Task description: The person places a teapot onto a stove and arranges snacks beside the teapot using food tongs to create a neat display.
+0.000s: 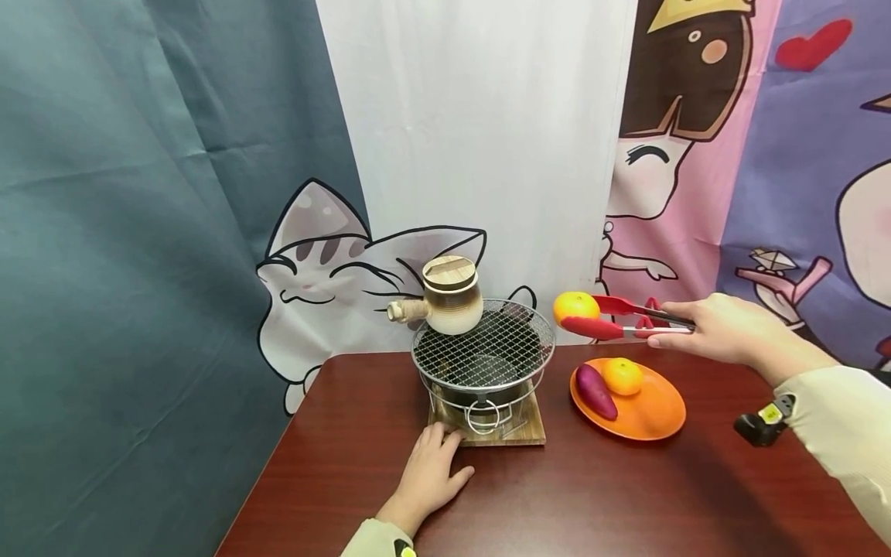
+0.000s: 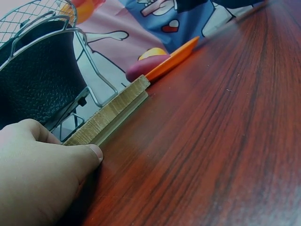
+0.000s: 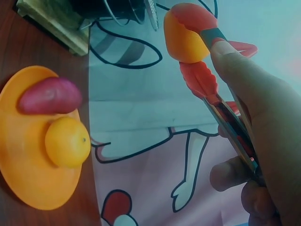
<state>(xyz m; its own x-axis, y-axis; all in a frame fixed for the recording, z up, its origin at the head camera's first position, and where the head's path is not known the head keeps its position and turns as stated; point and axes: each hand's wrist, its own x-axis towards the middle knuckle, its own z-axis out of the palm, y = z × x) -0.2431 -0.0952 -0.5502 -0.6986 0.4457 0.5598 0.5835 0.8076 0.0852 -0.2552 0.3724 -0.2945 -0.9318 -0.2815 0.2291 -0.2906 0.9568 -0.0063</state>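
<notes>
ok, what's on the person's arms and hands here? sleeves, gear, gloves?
Both hands are bare, no gloves. The left hand and right hand come out of long cream sleeves. A small black device with a yellow mark is worn at the right wrist; a similar black-and-yellow piece shows at the left cuff. No rings are visible.

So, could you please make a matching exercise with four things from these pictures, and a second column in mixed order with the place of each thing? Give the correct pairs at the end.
Things
1. clay pot
2. sweet potato
3. upper orange
4. left hand

Places
A. held between the red tongs, above the table
B. on the wire grill
C. against the wooden base of the stove
D. on the orange plate, beside another orange

Pairs: 1-B, 2-D, 3-A, 4-C. The right hand grips the tongs.
</notes>
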